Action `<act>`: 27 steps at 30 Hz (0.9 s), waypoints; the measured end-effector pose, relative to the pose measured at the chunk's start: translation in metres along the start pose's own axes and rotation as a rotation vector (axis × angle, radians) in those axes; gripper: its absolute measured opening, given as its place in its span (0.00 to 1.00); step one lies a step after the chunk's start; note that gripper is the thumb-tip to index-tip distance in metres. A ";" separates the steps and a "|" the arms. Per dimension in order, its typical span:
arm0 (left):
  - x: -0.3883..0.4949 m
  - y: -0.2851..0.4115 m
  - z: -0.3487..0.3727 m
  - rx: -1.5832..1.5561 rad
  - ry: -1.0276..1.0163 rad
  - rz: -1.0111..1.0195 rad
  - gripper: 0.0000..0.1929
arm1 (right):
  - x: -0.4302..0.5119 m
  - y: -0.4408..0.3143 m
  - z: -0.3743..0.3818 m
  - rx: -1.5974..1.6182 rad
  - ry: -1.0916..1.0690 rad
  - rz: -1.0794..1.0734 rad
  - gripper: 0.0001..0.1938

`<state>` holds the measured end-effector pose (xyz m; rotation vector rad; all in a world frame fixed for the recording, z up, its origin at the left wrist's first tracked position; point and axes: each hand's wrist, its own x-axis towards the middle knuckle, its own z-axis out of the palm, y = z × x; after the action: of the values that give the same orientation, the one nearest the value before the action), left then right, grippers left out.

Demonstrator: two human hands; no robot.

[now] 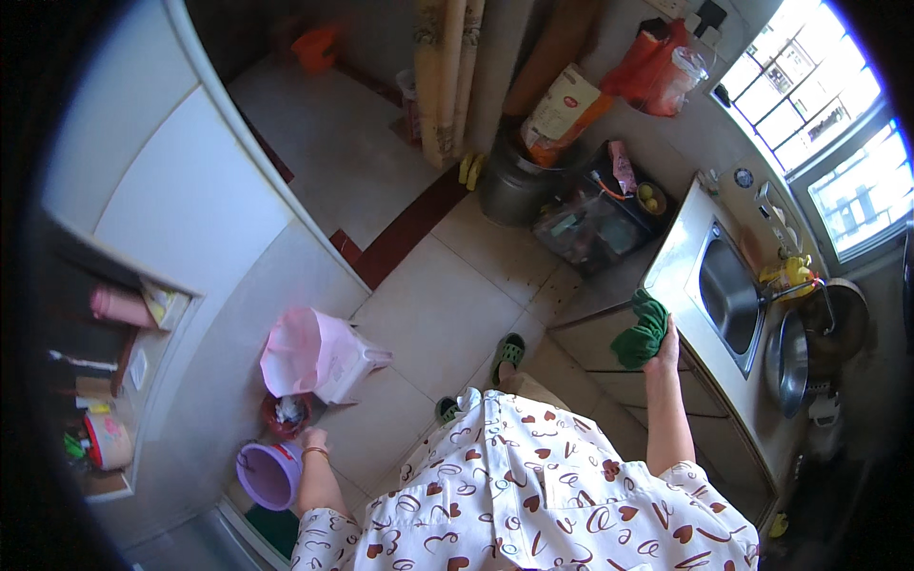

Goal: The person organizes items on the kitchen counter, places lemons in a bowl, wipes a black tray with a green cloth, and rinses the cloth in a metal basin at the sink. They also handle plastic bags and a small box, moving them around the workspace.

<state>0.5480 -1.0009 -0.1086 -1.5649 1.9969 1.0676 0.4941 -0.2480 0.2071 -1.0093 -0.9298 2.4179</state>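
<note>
My right hand (pixel 665 347) grips a bunched dark green cloth (pixel 643 332) beside the front edge of the steel counter (pixel 668 265). Low on the left, my left hand (pixel 315 438) hangs with a bracelet at the wrist; its fingers look curled, but whether they hold anything cannot be made out. Just beyond it in the picture is a purple bucket (pixel 270 477) with its mouth facing up. A small red bin (pixel 285 417) with crumpled white material inside shows close to that hand. Next to it stands a white plastic stool or holder (pixel 350 375) with a pink bag (pixel 293 350).
A steel sink (pixel 728 292) is set into the counter, with a wok (pixel 787 364) alongside. A metal drum (pixel 518 189) and a plastic-covered dark box (pixel 600 228) stand on the floor ahead. At left, open shelves (pixel 171 378) project; a dark red threshold (pixel 407 246) crosses the tiles.
</note>
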 end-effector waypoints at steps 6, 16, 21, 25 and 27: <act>-0.060 0.089 0.018 0.011 -0.318 0.099 0.21 | 0.082 -0.049 -0.023 -0.022 -0.006 -0.185 0.20; -0.153 0.249 0.103 0.734 -0.349 0.619 0.15 | 0.202 -0.055 0.008 -0.200 0.220 0.007 0.16; -0.185 0.378 0.177 0.748 -0.433 0.830 0.16 | 0.201 -0.083 0.063 -0.222 -0.007 0.057 0.14; -0.219 0.443 0.228 0.895 -0.164 1.038 0.13 | 0.202 -0.127 0.054 -0.374 -0.014 -0.071 0.13; -0.240 0.475 0.261 1.016 0.135 1.201 0.11 | 0.203 -0.144 0.042 -0.380 0.025 -0.067 0.14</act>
<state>0.1347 -0.6063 0.0479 0.1637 2.8505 0.0384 0.3356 -0.0525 0.2289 -1.1091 -1.4260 2.2144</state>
